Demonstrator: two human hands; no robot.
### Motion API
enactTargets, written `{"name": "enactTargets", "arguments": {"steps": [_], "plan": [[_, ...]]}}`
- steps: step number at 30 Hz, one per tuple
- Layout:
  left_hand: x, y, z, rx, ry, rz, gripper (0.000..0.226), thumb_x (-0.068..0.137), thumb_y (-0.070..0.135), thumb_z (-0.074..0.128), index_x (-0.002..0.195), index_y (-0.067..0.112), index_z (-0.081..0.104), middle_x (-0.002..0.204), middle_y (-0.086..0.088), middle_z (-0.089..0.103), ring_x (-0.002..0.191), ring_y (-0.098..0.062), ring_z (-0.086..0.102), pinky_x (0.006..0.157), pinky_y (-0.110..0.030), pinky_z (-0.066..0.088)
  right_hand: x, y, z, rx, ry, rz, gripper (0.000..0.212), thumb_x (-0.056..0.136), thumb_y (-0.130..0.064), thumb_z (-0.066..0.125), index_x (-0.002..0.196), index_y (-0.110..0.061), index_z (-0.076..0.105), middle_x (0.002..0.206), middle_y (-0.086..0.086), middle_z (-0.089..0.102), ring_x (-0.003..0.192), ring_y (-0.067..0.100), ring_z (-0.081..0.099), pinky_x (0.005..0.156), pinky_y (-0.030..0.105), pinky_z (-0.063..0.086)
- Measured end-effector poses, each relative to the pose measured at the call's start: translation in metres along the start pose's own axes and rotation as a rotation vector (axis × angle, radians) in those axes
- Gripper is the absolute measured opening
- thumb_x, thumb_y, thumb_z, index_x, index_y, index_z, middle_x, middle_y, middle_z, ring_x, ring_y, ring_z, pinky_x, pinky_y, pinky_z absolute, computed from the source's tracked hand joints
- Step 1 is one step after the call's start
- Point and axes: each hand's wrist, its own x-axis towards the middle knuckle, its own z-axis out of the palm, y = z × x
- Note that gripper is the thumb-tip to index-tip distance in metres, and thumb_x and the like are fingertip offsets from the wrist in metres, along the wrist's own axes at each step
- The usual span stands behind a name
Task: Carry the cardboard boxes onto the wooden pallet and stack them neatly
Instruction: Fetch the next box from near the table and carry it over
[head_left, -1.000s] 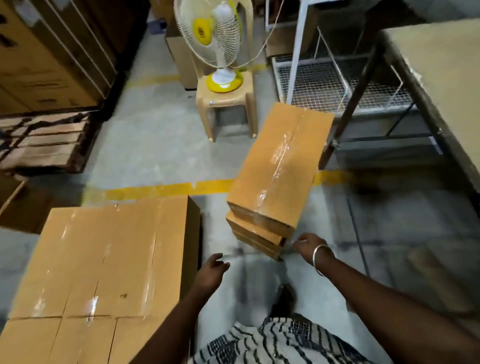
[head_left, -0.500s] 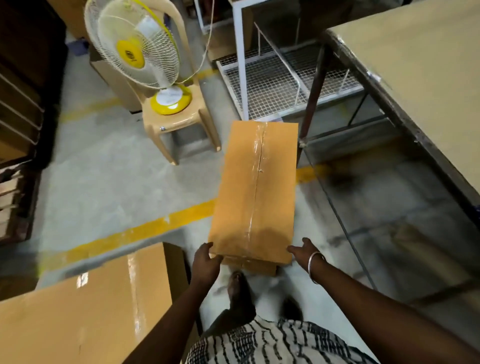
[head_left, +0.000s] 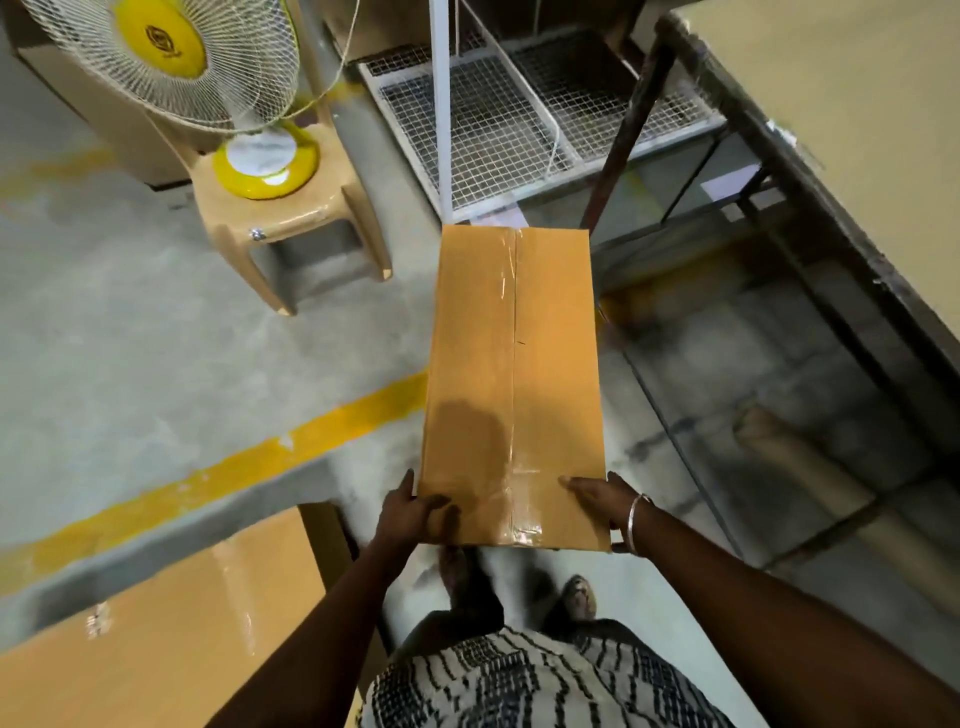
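A long, flat cardboard box sealed with clear tape runs lengthwise away from me, held above the floor. My left hand grips its near left corner, thumb on top. My right hand, a bangle on the wrist, grips the near right corner with its thumb on the lid. A block of taped cardboard boxes lies at the lower left. The wooden pallet is out of view.
A yellow table fan stands on a beige plastic stool at upper left. A white wire-mesh rack is ahead. A dark-framed table fills the right. A yellow floor line crosses the concrete. My feet are below the box.
My hands closed on the top box's near corners and raised it from the small pile. The view swung right, so the pallet left the frame.
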Motion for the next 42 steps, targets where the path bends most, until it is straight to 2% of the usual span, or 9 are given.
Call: {"name": "enactTargets", "arguments": {"steps": [2, 5, 9, 15, 24, 26, 33, 39, 42], "plan": [[-0.021, 0.019, -0.008, 0.093, 0.053, 0.073, 0.101, 0.061, 0.046, 0.06, 0.153, 0.023, 0.026, 0.121, -0.021, 0.062, 0.102, -0.033, 0.062, 0.079, -0.035, 0.046, -0.012, 0.001, 0.001, -0.027, -0.033, 0.01, 0.045, 0.081, -0.041, 0.075, 0.116, -0.016, 0.062, 0.095, 0.003, 0.07, 0.08, 0.021, 0.065, 0.06, 0.026, 0.046], [-0.04, 0.036, -0.025, 0.311, 0.086, 0.138, 0.078, 0.073, 0.056, 0.048, 0.145, 0.026, 0.044, 0.12, -0.015, 0.066, 0.102, -0.034, 0.063, 0.073, -0.032, 0.042, -0.025, 0.008, -0.005, -0.153, 0.001, -0.01, 0.042, 0.074, -0.059, 0.074, 0.098, -0.026, 0.063, 0.093, 0.0, 0.07, 0.088, 0.026, 0.066, 0.079, 0.036, 0.048], [-0.064, 0.053, -0.029, 0.261, 0.209, 0.17, 0.035, 0.088, 0.049, 0.055, 0.098, 0.016, 0.052, 0.092, -0.012, 0.066, 0.078, -0.026, 0.061, 0.06, -0.033, 0.04, -0.04, 0.017, -0.008, -0.088, 0.06, -0.098, 0.056, 0.06, -0.066, 0.08, 0.092, -0.02, 0.072, 0.087, 0.0, 0.076, 0.085, 0.025, 0.071, 0.085, 0.043, 0.057], [-0.115, 0.037, 0.001, 0.12, 0.303, 0.163, 0.028, 0.093, 0.041, 0.05, 0.086, 0.018, 0.036, 0.077, -0.013, 0.059, 0.074, -0.032, 0.06, 0.063, -0.04, 0.044, -0.024, 0.044, -0.025, 0.09, -0.103, -0.163, 0.107, 0.034, -0.046, 0.099, 0.123, -0.009, 0.052, 0.11, 0.014, 0.071, 0.091, 0.034, 0.072, 0.077, 0.05, 0.06], [-0.215, -0.006, 0.034, 0.11, 0.458, 0.166, 0.033, 0.098, 0.045, 0.049, 0.124, 0.025, 0.042, 0.111, -0.003, 0.064, 0.083, -0.025, 0.058, 0.069, -0.035, 0.045, -0.108, 0.053, -0.047, 0.043, -0.27, -0.216, 0.104, 0.033, -0.023, 0.098, 0.111, 0.003, 0.034, 0.098, 0.017, 0.061, 0.084, 0.032, 0.065, 0.066, 0.041, 0.055], [-0.238, -0.017, 0.032, 0.047, 0.511, 0.153, 0.032, 0.097, 0.045, 0.05, 0.123, 0.028, 0.041, 0.118, -0.004, 0.065, 0.087, -0.026, 0.06, 0.07, -0.034, 0.046, -0.121, 0.06, -0.041, 0.041, -0.302, -0.265, 0.123, 0.008, -0.031, 0.098, 0.111, -0.001, 0.039, 0.098, 0.019, 0.063, 0.086, 0.037, 0.066, 0.074, 0.049, 0.057], [-0.301, -0.072, -0.01, -0.063, 0.617, 0.026, 0.068, 0.093, 0.062, 0.042, 0.152, 0.028, 0.03, 0.147, -0.003, 0.049, 0.125, -0.029, 0.054, 0.098, -0.036, 0.046, -0.144, 0.055, 0.018, -0.053, -0.625, -0.23, 0.105, 0.018, -0.027, 0.098, 0.115, -0.002, 0.067, 0.105, 0.024, 0.072, 0.094, 0.045, 0.069, 0.089, 0.058, 0.054], [-0.334, -0.129, -0.047, -0.3, 0.74, -0.076, 0.066, 0.094, 0.058, 0.046, 0.151, 0.028, 0.033, 0.147, -0.001, 0.049, 0.123, -0.028, 0.055, 0.101, -0.038, 0.045, -0.171, 0.048, 0.098, -0.24, -0.734, -0.297, 0.067, 0.047, -0.003, 0.089, 0.11, 0.007, 0.067, 0.092, 0.022, 0.074, 0.071, 0.032, 0.073, 0.056, 0.034, 0.057], [-0.346, -0.152, -0.075, -0.374, 0.809, -0.104, 0.061, 0.095, 0.051, 0.05, 0.149, 0.028, 0.034, 0.146, -0.002, 0.05, 0.124, -0.029, 0.053, 0.099, -0.037, 0.045, -0.182, 0.042, 0.147, -0.306, -0.762, -0.346, 0.096, 0.014, -0.021, 0.099, 0.101, 0.007, 0.069, 0.091, 0.022, 0.074, 0.07, 0.028, 0.073, 0.054, 0.03, 0.056]]}}
